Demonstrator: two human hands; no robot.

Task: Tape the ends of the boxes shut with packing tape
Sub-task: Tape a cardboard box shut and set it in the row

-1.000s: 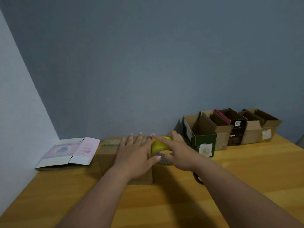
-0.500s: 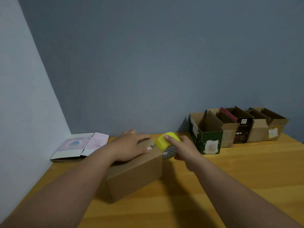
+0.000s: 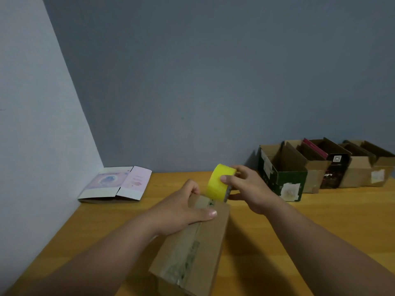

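A brown cardboard box [image 3: 198, 259] lies lengthwise on the wooden table [image 3: 299, 242], one end pointing at me, with old tape residue along its top seam. My left hand [image 3: 181, 210] grips the far end of the box, thumb across the top and fingers curled over the far edge. My right hand [image 3: 248, 189] holds a yellow roll of packing tape [image 3: 219, 181] just above and behind that far end, thumb on the roll's face. The roll's lower edge sits close to the box's far right corner.
A row of open boxes stands against the back wall at right: a dark green one [image 3: 282, 174], brown ones [image 3: 314, 167] and a black one [image 3: 333, 167]. A flattened pink and white carton [image 3: 117, 182] lies at the back left, near the side wall.
The box has been turned from lying crosswise to pointing end-on toward me and sits nearer. My left hand shifted from lying flat on top to gripping its far end. The tape roll rose slightly.
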